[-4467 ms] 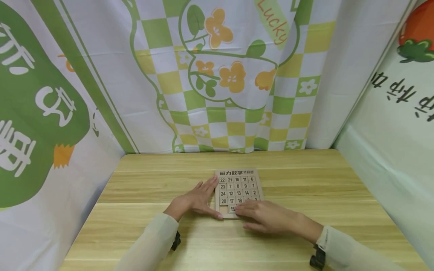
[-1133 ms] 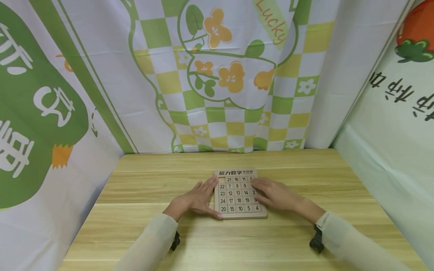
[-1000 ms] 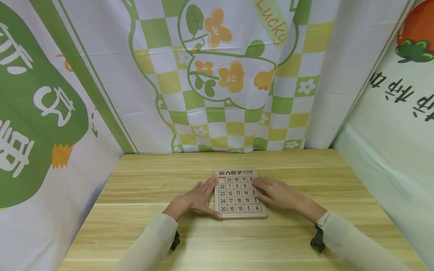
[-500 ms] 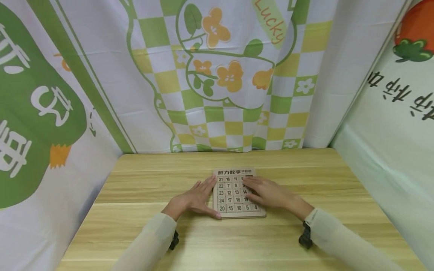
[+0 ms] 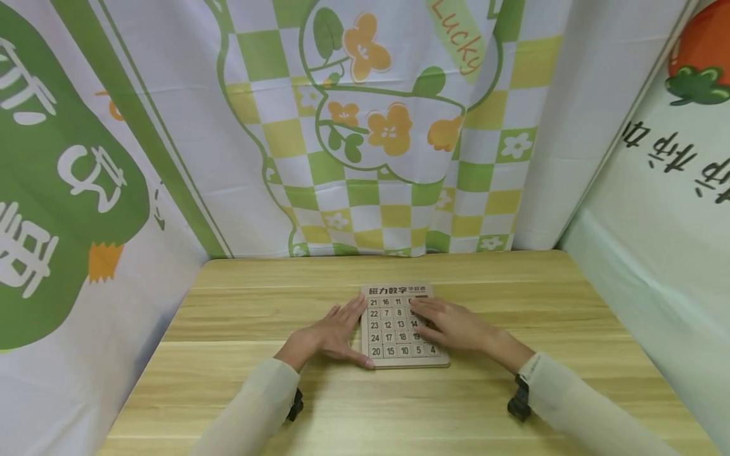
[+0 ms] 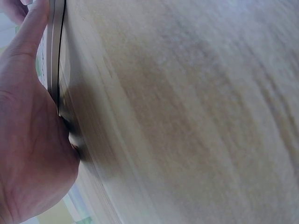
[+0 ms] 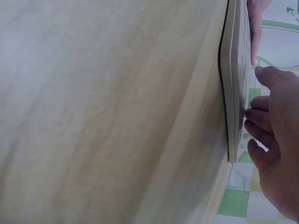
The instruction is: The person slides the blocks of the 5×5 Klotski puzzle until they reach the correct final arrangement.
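A wooden sliding number puzzle (image 5: 410,363) lies flat on the table, its rows of numbered tiles facing up. The top row reads 21, 16, 11, 6 from the left, with a dark gap at its right end. My left hand (image 5: 333,334) rests along the puzzle's left edge, fingers extended at the upper part and thumb at the near left corner. My right hand (image 5: 456,326) reaches in from the right, its fingertips on the tiles near 6 and 9, hiding part of the right-hand columns. In the right wrist view its fingers (image 7: 261,119) are slightly bent against the puzzle's face.
The light wood-grain table (image 5: 274,285) extends around the puzzle on all sides. A checked, flowered curtain (image 5: 393,209) hangs behind its far edge. Printed cloth hangs on the left (image 5: 68,190) and right (image 5: 656,221). Each wrist carries a black device (image 5: 519,399).
First the left-column tiles went down and the bottom row filled; then tiles 21, 16, 11 and 6 shifted left, putting the gap top right. My right hand moved up, then slightly left; the left stayed.
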`<act>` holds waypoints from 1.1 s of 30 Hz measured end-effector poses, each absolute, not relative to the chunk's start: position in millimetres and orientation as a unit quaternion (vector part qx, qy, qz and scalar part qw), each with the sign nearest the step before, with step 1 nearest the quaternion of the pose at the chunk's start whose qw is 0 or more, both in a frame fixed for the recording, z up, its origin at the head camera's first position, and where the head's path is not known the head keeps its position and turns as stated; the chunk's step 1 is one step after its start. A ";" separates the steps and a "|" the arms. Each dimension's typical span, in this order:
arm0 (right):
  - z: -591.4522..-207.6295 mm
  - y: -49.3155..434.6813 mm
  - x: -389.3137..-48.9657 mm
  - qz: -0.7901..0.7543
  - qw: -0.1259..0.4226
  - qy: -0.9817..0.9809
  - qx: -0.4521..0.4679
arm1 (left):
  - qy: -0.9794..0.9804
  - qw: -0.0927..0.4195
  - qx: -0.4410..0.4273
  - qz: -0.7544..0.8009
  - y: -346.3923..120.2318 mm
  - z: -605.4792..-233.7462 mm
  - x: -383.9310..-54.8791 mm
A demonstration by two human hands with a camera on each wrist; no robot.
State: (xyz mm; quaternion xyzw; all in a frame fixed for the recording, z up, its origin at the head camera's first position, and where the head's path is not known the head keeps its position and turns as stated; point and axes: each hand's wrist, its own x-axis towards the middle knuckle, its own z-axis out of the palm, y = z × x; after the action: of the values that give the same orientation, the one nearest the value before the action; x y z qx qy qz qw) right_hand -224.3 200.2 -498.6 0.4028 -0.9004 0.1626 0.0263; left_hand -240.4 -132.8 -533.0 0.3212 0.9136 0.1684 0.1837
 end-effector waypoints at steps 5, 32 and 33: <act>-495.6 206.0 -218.1 0.170 0.015 -0.902 0.396 | 0.911 0.188 0.325 0.173 -131.2 -525.8 -237.3; -490.3 233.8 -170.6 0.114 0.073 -0.886 0.443 | 0.919 0.188 0.321 0.131 -128.0 -516.3 -234.3; -490.7 234.8 -167.9 0.110 0.077 -0.885 0.445 | 0.919 0.184 0.323 0.134 -128.6 -520.1 -235.9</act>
State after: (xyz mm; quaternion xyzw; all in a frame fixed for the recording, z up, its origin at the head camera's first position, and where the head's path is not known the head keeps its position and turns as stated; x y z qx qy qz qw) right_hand -167.9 234.8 -490.7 0.4454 -0.8852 0.1101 0.0768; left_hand -235.9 -128.6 -520.1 0.3229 0.9187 0.1337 0.1842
